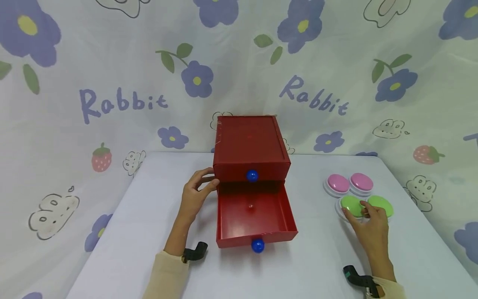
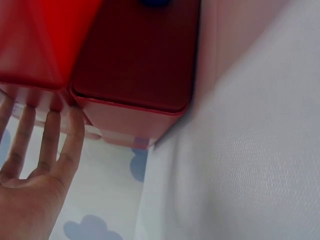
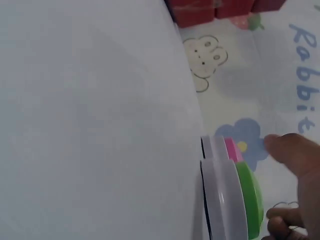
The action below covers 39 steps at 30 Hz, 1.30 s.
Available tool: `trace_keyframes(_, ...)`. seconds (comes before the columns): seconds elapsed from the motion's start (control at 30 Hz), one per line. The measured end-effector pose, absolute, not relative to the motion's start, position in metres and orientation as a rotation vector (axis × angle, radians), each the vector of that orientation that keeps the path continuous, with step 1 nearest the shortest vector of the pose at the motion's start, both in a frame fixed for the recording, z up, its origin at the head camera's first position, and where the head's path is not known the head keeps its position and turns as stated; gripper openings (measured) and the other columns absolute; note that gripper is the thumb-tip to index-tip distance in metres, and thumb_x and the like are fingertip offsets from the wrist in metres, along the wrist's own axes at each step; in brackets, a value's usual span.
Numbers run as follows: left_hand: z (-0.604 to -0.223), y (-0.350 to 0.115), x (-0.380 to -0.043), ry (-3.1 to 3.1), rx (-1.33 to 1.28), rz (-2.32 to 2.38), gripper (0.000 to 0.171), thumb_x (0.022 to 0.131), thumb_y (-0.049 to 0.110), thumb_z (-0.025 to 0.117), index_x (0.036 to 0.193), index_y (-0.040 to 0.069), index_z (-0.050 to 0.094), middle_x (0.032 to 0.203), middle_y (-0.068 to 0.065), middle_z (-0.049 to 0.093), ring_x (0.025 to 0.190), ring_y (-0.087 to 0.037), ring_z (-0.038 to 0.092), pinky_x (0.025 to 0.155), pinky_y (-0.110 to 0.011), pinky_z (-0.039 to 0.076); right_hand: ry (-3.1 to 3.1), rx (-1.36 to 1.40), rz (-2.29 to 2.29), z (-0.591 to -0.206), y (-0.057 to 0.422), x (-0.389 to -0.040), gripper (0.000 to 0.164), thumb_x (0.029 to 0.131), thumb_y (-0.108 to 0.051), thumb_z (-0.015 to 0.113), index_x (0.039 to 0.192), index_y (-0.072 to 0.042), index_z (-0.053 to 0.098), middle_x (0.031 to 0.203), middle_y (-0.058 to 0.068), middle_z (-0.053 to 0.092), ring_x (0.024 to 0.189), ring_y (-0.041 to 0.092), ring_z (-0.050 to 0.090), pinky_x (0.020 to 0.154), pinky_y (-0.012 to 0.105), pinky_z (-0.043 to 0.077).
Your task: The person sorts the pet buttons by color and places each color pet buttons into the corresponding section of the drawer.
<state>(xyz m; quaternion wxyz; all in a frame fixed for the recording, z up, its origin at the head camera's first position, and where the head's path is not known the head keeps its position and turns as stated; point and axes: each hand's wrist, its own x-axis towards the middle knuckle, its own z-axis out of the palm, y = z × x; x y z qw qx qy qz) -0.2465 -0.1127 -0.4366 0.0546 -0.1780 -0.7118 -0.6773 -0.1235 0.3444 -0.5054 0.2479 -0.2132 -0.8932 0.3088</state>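
A red two-drawer box (image 1: pixel 251 139) has its lower drawer (image 1: pixel 246 220) pulled out, with a small blob on the drawer floor. My left hand (image 1: pixel 196 193) rests its extended fingertips against the box's left side; in the left wrist view the fingers (image 2: pixel 51 135) are straight and spread along the red wall. On the right, my right hand (image 1: pixel 371 230) hovers at two round green-topped push buttons, the left one (image 1: pixel 351 204) and the right one (image 1: pixel 381 204). Its thumb and fingers are apart. In the right wrist view the hand (image 3: pixel 305 187) is just above a green dome (image 3: pixel 251 200), with nothing between thumb and fingers.
Two pink-topped buttons (image 1: pixel 338 183) with white bases stand right behind the green ones. Blue ball knobs stick out from the upper drawer (image 1: pixel 252 175) and lower drawer front. A printed rabbit-and-flower cloth (image 1: pixel 239 74) hangs behind the white table (image 1: pixel 310 265).
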Motion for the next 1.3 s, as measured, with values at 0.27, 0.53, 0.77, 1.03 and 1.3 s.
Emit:
trace_keyframes(0.27, -0.436, -0.112, -0.246, -2.153, -0.544, -2.075, 0.042, 0.095, 0.01, 0.069, 0.136, 0.004, 0.059, 0.132, -0.009, 0.057, 0.115, -0.027, 0.059, 0.088, -0.031, 0.057, -2.581, -0.713, 0.746, -0.511, 0.364, -0.13, 0.085, 0.084, -0.047, 0.076, 0.139, 0.01, 0.047, 0.124, 0.033, 0.036, 0.12, 0.051, 0.031, 0.092, 0.066, 0.028)
trace_keyframes(0.53, -0.43, -0.11, -0.247, -2.168, -0.553, -2.065, 0.042, 0.095, 0.01, 0.069, 0.136, 0.005, 0.058, 0.132, -0.01, 0.056, 0.117, -0.029, 0.059, 0.089, -0.031, 0.057, -2.635, -0.735, 0.664, -0.511, 0.365, -0.131, 0.091, 0.083, -0.053, 0.075, 0.141, 0.011, 0.046, 0.122, 0.034, 0.033, 0.118, 0.052, 0.029, 0.087, 0.066, 0.026)
trace_keyframes(0.77, -0.432, -0.112, -0.246, -2.161, -0.543, -2.062, 0.042, 0.095, 0.009, 0.069, 0.135, 0.004, 0.059, 0.131, -0.01, 0.057, 0.118, -0.03, 0.059, 0.088, -0.031, 0.057, -2.65, -0.731, 0.655, -0.514, 0.361, -0.131, 0.094, 0.081, -0.051, 0.077, 0.141, 0.013, 0.043, 0.119, 0.035, 0.033, 0.118, 0.053, 0.029, 0.086, 0.067, 0.026)
trace_keyframes(1.03, -0.433, -0.114, -0.242, -2.188, -0.523, -2.055, 0.042, 0.095, 0.011, 0.068, 0.136, 0.005, 0.059, 0.132, -0.009, 0.057, 0.119, -0.031, 0.058, 0.088, -0.031, 0.057, -2.536, -0.736, 0.821, -0.513, 0.354, -0.126, 0.095, 0.077, -0.043, 0.083, 0.142, 0.013, 0.043, 0.115, 0.029, 0.032, 0.119, 0.048, 0.026, 0.09, 0.064, 0.022)
trace_keyframes(1.3, -0.433, -0.113, -0.244, -2.166, -0.541, -2.065, 0.042, 0.095, 0.009, 0.068, 0.136, 0.005, 0.059, 0.132, -0.01, 0.057, 0.118, -0.033, 0.058, 0.088, -0.031, 0.057, -2.47, -0.668, 0.948, -0.495, 0.331, -0.124, 0.081, 0.075, -0.037, 0.087, 0.133, 0.008, 0.054, 0.118, 0.026, 0.035, 0.122, 0.044, 0.028, 0.095, 0.067, 0.022)
